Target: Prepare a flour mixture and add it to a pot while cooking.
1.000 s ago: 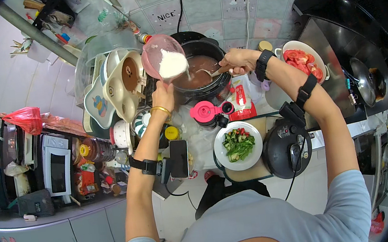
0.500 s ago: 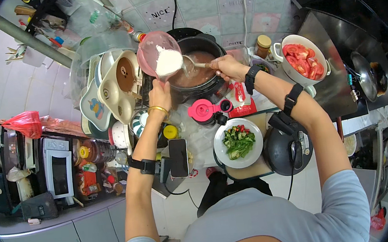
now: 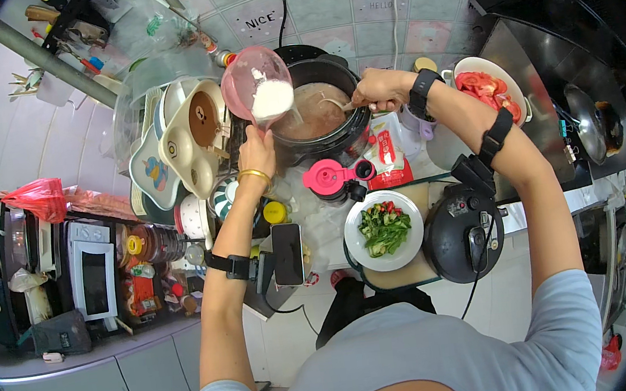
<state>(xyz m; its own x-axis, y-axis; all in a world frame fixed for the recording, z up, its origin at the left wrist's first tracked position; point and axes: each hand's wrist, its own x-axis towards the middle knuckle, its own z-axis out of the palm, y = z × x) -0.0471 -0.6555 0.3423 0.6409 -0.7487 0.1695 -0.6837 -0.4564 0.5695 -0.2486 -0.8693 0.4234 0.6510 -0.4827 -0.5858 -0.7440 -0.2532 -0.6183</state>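
Bowl, pink and translucent [image 3: 257, 78], held tilted over the left rim of a dark pot [image 3: 317, 145]; white contents [image 3: 272, 98] gathered toward its pot side, a thin pale streak visible just below the lip. Left hand [image 3: 256, 154]: fingers clamped on the bowl's near edge. Right hand [image 3: 384, 88]: fingers closed around the handle of a ladle [image 3: 342, 104], head dipped in the pot's brownish, partly foamy liquid [image 3: 317, 114]. Near side of pot: pink-lidded vessel [image 3: 328, 177] on the surface, with a red-and-white packet [image 3: 388, 157] just to its right. Closer to the body: white plate [image 3: 361, 255] bearing chopped green and red vegetables [image 3: 385, 230]; black domed appliance lid [image 3: 460, 234] beside it on the right. Phone [image 3: 288, 255] near the left forearm. Far right, beyond the right wrist: white pot [image 3: 526, 111] containing sliced tomatoes [image 3: 481, 87], partly covered by the forearm.
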